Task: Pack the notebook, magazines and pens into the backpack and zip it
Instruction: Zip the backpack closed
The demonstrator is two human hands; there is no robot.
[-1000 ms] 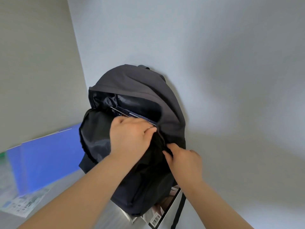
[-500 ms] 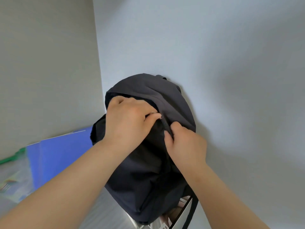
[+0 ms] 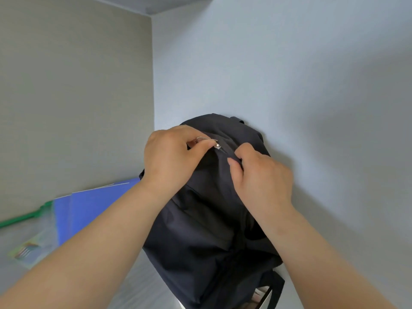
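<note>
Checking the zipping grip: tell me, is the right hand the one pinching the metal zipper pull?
No, the left hand pinches the zipper pull; the right hand grips backpack fabric.

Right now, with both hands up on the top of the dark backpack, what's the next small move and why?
Probably keep drawing the silver zipper pull leftward with the left hand, while the right hand pinches the dark fabric backpack taut beside it; whether the zip is fully shut isn't visible behind the left hand.
</note>
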